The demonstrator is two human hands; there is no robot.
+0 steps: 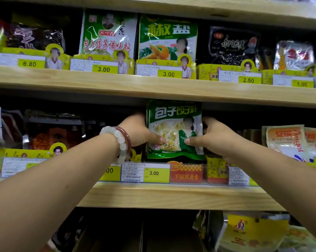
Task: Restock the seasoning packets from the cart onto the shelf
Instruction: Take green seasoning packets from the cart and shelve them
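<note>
Green packet (pixel 174 130) between both hands

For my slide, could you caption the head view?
Both hands, left and right, seat a green seasoning packet upright on the middle shelf.

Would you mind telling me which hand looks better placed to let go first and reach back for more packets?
Probably the right hand: it pinches only the green packet's right edge, while the left hand wraps further across the front, steadying it upright on the shelf.

Price tag (pixel 154 173) reads 3.00; green packet (pixel 174 130) reads 包子饺子料.
</note>
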